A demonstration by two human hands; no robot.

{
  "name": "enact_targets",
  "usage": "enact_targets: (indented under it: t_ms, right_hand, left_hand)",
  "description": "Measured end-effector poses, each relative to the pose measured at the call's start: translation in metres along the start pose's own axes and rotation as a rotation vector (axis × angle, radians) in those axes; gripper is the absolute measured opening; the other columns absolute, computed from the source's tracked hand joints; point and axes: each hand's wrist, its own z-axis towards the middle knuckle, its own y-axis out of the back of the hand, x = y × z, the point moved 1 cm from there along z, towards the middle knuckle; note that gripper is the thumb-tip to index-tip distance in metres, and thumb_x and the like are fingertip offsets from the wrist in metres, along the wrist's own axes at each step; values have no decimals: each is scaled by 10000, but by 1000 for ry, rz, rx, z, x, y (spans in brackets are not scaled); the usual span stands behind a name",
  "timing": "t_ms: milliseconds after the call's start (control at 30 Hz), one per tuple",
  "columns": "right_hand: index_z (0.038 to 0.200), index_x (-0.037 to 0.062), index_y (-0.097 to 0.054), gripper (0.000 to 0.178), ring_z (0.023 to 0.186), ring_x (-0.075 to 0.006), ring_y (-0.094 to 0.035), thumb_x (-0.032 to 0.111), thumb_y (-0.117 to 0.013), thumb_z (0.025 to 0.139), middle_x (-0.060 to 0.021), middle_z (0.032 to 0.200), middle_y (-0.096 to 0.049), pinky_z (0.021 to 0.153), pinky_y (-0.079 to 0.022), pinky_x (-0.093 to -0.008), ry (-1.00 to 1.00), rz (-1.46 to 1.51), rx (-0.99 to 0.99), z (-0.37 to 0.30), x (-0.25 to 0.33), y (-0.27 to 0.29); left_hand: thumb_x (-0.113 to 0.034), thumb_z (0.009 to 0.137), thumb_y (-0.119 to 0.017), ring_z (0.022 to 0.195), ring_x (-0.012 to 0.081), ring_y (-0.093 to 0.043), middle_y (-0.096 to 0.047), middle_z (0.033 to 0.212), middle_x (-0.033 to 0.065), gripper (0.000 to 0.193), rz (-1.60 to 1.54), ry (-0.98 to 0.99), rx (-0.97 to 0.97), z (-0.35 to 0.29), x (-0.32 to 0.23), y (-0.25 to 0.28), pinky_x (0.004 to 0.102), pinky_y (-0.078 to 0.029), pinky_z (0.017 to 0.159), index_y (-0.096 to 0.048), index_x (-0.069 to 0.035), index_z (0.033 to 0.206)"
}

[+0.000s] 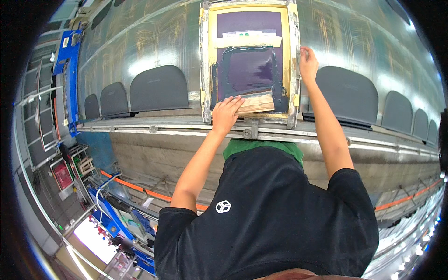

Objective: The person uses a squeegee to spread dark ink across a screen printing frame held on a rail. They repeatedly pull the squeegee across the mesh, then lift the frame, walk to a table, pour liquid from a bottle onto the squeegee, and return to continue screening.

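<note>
Black fabric of the person's shirt (266, 219) fills the lower middle of the head view, with a green collar band above it. Both bare forearms reach away from it toward a long grey-green bench (140, 51) that curves across the top of the picture.

On the bench lies a screen-printing frame (294, 70) with worn, pale rails and yellow tape inside its border. Dark purple ink covers its mesh (247, 70).

Left hand (226, 114) rests at the near edge of the frame, fingers (233, 102) laid flat and spread over the wooden handle of a squeegee (255, 104), which lies across the near end of the mesh. Right hand (308, 63) is at the frame's right rail, fingers curled closed around its edge.

Dark grey rounded panels (158, 88) lie in a row on the bench on both sides of the frame. A metal rail (154, 128) runs along the bench's near edge. Blue machinery (116, 219) stands on the floor at the lower left.
</note>
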Motion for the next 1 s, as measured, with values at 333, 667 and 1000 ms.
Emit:
enact_targets:
  t_ms: [333,667,1000]
  right_hand:
    - [1165,132,-713,341,1046,-367,-632,394,-600,977,-186,1143,-685,913,-486,-455,-50,-263,147,3,-10,9]
    - [1231,50,-671,502,1146,-332,-598,271,-785,795,-143,1201,-645,968,-513,-425,537,-375,603,-27,88,-19]
    - [1248,22,-629,515,1194,-330,-570,20,-735,744,-127,1269,-612,1025,-491,-406,382,-342,646,-123,67,5]
  left_hand:
    - [-84,720,-756,1248,236,-582,-615,1389,-7,645,21,-175,9,-5,10,-3,415,-460,997,-628,-210,1339]
    - [-95,770,-692,1056,274,-687,-724,1180,43,432,-173,10,50,170,51,40,382,-548,915,-738,-203,1186]
    - [-54,739,-690,1122,268,-676,-711,1224,43,450,-91,-75,31,78,28,14,422,-545,906,-738,-179,1169]
